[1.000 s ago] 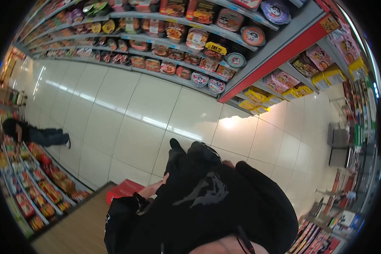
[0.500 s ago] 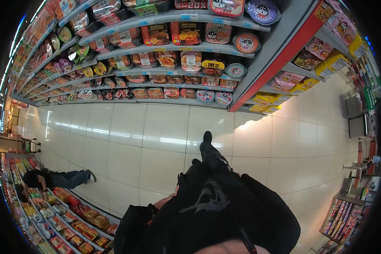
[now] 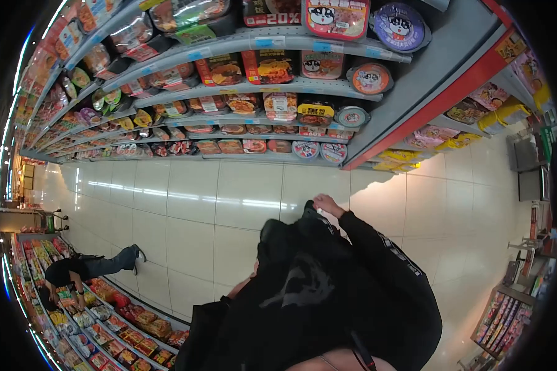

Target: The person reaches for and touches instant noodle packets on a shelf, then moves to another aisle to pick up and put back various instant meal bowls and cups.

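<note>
where it juts out, right hand [image 3: 327,204] half-curls

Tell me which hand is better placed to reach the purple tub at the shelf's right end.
Probably the right hand: it is out in front of you, nearer the purple tub in view. The left hand shows only partly beside your black top, farther back.

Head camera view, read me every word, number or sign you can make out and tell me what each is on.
"20%": dark package, upper shelf.
"黑": yellow-fronted package.
"60%", small and uncertain: lower box.
Too small or blurred to read: price tags, purple bowl lid, orange bowl lid, sleeve print, remaining packaging.
</note>
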{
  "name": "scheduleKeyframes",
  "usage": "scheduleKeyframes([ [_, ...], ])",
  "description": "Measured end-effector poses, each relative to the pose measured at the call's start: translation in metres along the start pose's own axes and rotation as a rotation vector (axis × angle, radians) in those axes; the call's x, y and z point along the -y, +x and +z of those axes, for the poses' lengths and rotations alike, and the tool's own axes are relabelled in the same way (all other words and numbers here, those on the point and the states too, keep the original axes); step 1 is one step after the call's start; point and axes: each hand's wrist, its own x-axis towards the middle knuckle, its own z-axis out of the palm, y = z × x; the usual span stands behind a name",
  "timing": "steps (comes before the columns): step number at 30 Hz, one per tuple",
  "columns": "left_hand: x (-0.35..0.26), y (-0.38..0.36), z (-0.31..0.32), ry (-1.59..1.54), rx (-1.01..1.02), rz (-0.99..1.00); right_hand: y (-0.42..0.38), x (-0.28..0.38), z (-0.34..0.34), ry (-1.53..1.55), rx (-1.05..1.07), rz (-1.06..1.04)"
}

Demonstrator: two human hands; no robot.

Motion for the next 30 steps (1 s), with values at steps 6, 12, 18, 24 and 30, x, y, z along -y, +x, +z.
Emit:
scheduleKeyframes([
  [6,-0.068,0.024,-0.047,0.096,0.082,0.137,0.016,0.06,0.003,0.259,-0.043,0.03],
  [12,-0.133,0.034,-0.117,0.297,0.213,0.184,-0.011,-0.058,0.05,0.11,-0.324,0.004],
  [18,-0.078,0.136,-0.235,0.756,0.212,-0.07,-0.074,-0.017,0.067,0.629,-0.421,0.547],
  [24,-0.147,0.186,-0.266,0.903,0.222,0.2,-0.072,-0.013,0.083,0.497,-0.551,0.53],
  [30,-0.287,0.238,-0.171,0.694,-0.139,0.724,-0.016,0.027,-0.004,0.147,-0.944,-0.087],
])
